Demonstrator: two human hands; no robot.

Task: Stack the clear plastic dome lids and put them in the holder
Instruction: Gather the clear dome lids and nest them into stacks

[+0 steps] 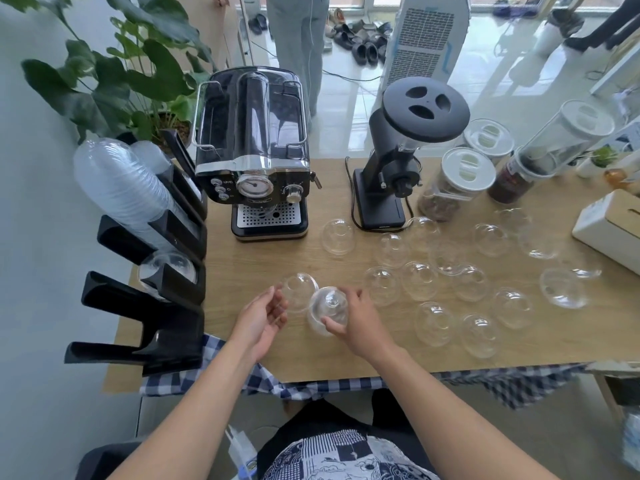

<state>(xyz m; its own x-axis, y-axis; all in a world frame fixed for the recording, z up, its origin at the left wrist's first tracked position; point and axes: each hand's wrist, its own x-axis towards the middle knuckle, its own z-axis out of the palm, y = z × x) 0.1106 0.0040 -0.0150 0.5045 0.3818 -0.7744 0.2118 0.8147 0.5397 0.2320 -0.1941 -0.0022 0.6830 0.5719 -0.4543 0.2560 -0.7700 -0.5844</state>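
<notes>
My right hand [356, 323] grips a short stack of clear dome lids [327, 308] just above the wooden table [263, 351]. My left hand [259, 320] is open beside it, its fingers next to another dome lid [298, 291] that rests on the table; I cannot tell if they touch. Several more loose dome lids [419, 280] are scattered over the table to the right. The black multi-slot holder [173, 317] stands at the table's left edge. One slot holds a small stack of lids [166, 268], and a tall stack of clear cups [121, 188] leans in an upper slot.
A black espresso machine [256, 161] and a black grinder [398, 168] stand at the back. Jars [457, 181] and a white box [613, 226] sit at the right. A potted plant [114, 74] stands behind the holder. A person's legs [298, 46] are beyond the table.
</notes>
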